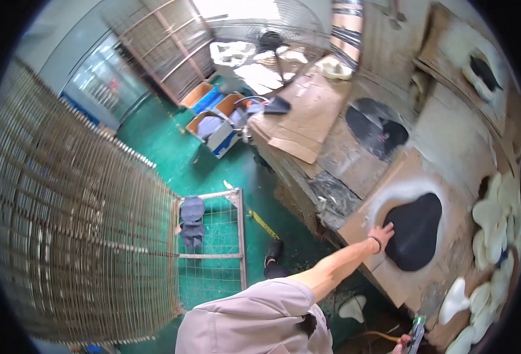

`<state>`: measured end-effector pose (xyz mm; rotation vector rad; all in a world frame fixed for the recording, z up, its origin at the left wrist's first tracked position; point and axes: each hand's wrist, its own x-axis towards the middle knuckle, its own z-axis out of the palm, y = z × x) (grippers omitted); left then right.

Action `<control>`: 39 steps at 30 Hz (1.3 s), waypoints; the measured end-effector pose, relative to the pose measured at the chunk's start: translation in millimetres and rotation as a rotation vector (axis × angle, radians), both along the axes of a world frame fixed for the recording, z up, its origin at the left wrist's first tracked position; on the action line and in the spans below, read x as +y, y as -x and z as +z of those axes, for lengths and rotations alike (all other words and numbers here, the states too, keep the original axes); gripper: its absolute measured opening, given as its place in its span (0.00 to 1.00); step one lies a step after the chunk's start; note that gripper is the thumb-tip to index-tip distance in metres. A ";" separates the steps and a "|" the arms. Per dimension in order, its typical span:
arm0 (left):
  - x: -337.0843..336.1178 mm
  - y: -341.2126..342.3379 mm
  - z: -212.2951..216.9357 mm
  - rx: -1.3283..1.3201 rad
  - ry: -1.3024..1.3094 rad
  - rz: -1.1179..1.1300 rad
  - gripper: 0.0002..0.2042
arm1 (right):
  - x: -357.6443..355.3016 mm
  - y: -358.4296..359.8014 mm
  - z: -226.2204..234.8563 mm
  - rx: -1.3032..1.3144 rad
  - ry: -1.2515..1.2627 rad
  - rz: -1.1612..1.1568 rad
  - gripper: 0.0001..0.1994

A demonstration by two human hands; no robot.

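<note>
Touching only the rim of the black pad (pixel 414 233) should help the left hand (pixel 382 236) avoid shifting or smudging it; whether those fingers pinch I cannot tell, while fingers of the right hand (pixel 401 343) grip a metal tool (pixel 417 331). Matte, smooth and rounded, the pad lies on white-dusted cardboard (pixel 390 280) on the tabletop (pixel 359 174).

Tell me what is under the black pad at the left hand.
Brown cardboard, whitened around the black pad, shows past its edges; the left hand touches one side. The surface directly beneath the pad is covered.
</note>
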<state>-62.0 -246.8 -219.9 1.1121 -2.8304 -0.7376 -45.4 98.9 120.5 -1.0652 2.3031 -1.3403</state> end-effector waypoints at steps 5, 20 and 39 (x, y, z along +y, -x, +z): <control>-76.2 -55.5 -38.6 0.069 -0.013 -0.213 0.27 | -39.6 10.5 8.8 -0.064 -0.068 -0.022 0.25; 5.5 -155.7 -17.6 0.725 -0.991 0.341 0.26 | 10.4 18.0 10.9 -0.038 -0.223 -0.105 0.27; 102.3 -464.0 -158.5 0.012 -1.031 1.338 0.18 | -22.7 24.9 12.4 -0.066 -0.165 0.029 0.27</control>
